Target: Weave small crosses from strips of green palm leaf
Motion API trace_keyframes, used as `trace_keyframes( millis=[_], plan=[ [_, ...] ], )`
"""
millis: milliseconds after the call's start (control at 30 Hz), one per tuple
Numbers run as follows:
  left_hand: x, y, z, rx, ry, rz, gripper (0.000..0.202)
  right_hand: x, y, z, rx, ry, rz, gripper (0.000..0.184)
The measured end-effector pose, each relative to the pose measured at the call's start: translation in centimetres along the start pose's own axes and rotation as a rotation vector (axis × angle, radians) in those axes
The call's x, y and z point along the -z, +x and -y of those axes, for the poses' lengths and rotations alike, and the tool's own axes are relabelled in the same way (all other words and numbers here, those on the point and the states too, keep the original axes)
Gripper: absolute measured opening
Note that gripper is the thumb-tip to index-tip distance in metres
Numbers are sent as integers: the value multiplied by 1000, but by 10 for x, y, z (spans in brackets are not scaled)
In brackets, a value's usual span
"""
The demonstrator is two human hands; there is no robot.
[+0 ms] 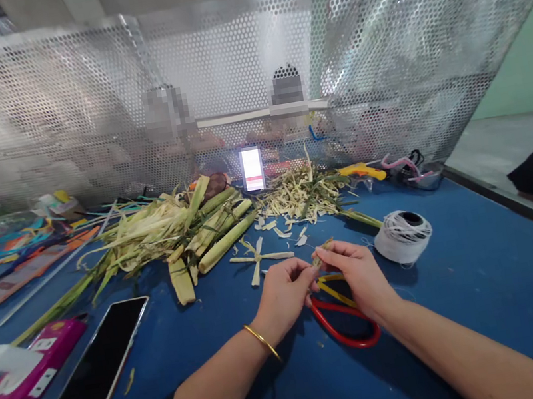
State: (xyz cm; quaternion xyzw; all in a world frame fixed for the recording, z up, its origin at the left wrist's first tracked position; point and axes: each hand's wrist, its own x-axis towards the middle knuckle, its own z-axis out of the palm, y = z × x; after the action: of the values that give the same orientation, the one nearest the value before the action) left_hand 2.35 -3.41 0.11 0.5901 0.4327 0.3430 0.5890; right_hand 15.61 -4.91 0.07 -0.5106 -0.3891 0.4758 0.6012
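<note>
My left hand [284,291] and my right hand [356,273] meet above the blue table [222,368], both pinching a small green leaf piece [321,249] between their fingertips. A gold bangle [262,342] sits on my left wrist. Under my hands lie red-handled scissors [345,328] with a yellow part. A spool of white thread [402,236] stands just right of my right hand. A small cross of pale leaf strips [259,259] lies in front of my left hand.
A pile of green and pale palm leaves [171,235] and cut scraps [301,194] lies across the table's middle. A black phone [93,368] and a pink packet [34,364] lie at the left. Perforated metal screen [247,74] closes the back, with people behind it. A lit phone [251,169] stands by it.
</note>
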Motion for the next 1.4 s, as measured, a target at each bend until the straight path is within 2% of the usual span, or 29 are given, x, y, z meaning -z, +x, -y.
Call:
trace_keyframes(
  millis=[67,133,233,267,367,467,600,667,767,900,967,1033,1133,1300,1400],
  plan=[
    [2,1,-1,-15,18,-48,21,3,4,4,-31,-50,27,35],
    [6,2,-4,-24,29,-116,19,9,6,14,-21,-230,127,37],
    [12,5,-9,-2,6,-192,16,21,1,32,104,-846,410,21],
    [14,7,-10,15,-15,-201,15,24,-3,36,128,-1047,470,22],
    [17,9,-10,64,-91,-216,14,26,-17,40,180,-1442,565,41],
    [18,12,-7,94,-162,-228,18,19,-27,33,247,-1615,630,53],
    [21,17,-3,111,-243,-288,20,11,-28,25,305,-1714,659,51],
    [23,20,-2,112,-283,-353,19,14,-25,27,285,-1736,620,55],
    [27,24,-2,105,-315,-448,18,33,-21,37,235,-1644,566,55],
    [29,24,-3,123,-298,-534,20,68,-14,48,170,-1289,561,45],
    [28,23,-3,142,-277,-507,20,78,-8,46,139,-1117,471,42],
    [26,22,-3,141,-260,-453,20,81,-1,40,90,-930,376,42],
    [26,22,-2,121,-248,-397,22,75,5,31,19,-718,326,49],
    [27,24,-2,106,-255,-392,25,67,2,29,2,-679,355,59],
    [26,23,-2,97,-237,-378,26,67,-1,32,11,-678,384,52]
  ],
)
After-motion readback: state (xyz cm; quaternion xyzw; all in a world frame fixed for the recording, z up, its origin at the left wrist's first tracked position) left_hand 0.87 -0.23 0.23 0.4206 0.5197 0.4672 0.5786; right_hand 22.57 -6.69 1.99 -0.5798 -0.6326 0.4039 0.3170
